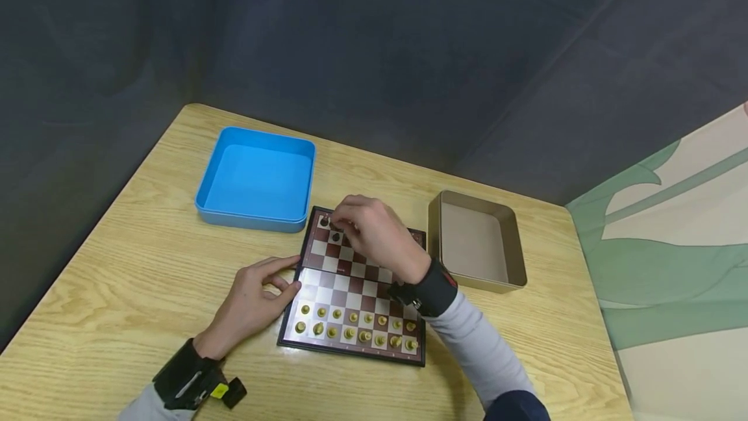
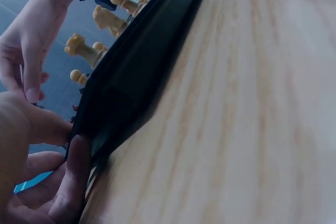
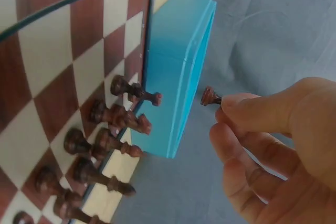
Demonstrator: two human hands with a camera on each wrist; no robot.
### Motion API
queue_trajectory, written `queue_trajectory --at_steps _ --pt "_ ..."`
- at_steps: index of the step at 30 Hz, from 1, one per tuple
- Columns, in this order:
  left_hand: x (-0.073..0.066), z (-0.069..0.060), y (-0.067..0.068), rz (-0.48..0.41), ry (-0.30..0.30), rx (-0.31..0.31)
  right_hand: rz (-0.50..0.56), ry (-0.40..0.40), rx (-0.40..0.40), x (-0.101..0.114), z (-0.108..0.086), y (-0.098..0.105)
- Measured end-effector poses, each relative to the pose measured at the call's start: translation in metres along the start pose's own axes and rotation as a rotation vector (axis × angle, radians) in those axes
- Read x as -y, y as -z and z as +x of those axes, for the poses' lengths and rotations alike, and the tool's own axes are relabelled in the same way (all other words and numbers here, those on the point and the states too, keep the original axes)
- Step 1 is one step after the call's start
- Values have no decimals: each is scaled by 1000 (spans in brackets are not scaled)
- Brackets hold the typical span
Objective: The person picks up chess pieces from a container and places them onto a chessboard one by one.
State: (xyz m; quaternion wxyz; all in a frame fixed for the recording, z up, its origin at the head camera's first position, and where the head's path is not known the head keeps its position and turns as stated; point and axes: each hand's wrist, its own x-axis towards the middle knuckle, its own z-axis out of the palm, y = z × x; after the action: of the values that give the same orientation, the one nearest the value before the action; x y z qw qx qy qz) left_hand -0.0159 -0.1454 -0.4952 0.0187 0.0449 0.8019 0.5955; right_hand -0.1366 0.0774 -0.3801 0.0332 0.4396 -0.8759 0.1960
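Observation:
A folding chessboard (image 1: 334, 280) lies on the table with light chess pieces (image 1: 349, 334) in two rows along its near side. Dark chess pieces (image 3: 137, 92) stand at the far end, seen best in the right wrist view. My right hand (image 1: 374, 234) is above that far end and pinches a dark chess piece (image 3: 211, 97) between thumb and fingers. The held piece's base points away from the fingertips; its top is hidden, so I cannot tell which piece it is. At the board's left edge, my left hand (image 1: 254, 297) rests with thumb and forefinger touching the rim.
A blue box (image 1: 257, 177) stands at the far left, close to the board's corner. To the right of the board stands a tan box (image 1: 474, 239). Both lie on the wooden table (image 1: 134, 239); a dark curtain (image 1: 374, 63) hangs behind it.

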Motion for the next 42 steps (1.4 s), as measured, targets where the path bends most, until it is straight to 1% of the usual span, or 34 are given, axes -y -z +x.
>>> queue_trajectory --at_steps 9,14,21,26,42 --pt "2 0 -1 11 -18 -8 5 33 57 -6 6 -16" --pt "2 0 -2 12 -29 -13 -2 31 80 -8 8 -24" --pt "1 1 -3 17 -22 -12 -19 21 113 -11 9 -31" --pt "1 1 -3 32 -15 -18 -23 20 119 -13 9 -34" --pt "3 0 -3 29 -29 -14 -25 41 110 -15 9 -38"
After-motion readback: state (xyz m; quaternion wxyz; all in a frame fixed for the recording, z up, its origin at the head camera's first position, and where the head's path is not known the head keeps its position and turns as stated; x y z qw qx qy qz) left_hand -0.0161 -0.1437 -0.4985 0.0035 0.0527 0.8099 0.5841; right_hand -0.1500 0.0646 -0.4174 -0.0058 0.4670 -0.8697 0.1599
